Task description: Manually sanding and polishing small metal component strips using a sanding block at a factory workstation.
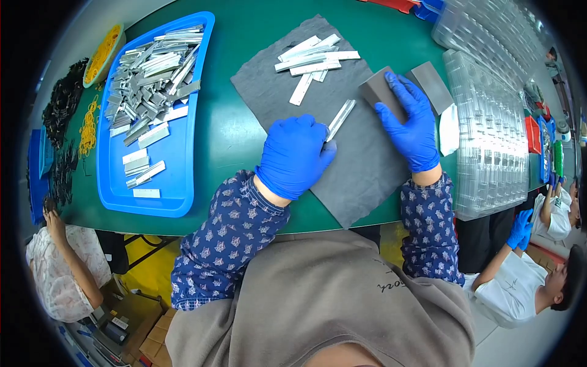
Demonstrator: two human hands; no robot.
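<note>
My left hand [296, 156], in a blue glove, is closed around one end of a slim silver metal strip [342, 119]. The strip's free end points away to the upper right, over a dark grey cloth [367, 168]. In the same kind of glove, my right hand [411, 122] grips a grey-brown rectangular block [380, 93], its fingers over the top and its thumb along the near side. This block is apart from the strip. Beyond my hands, several similar metal strips [312, 58] lie in a loose pile on the cloth.
On the left, a blue tray [188, 177] holds many metal pieces. Yellow bands [88, 125] and black pieces [64, 168] lie past it. A second grey block [431, 87], a white item [449, 129] and stacked clear plastic trays [489, 134] stand right. Co-workers sit on both sides.
</note>
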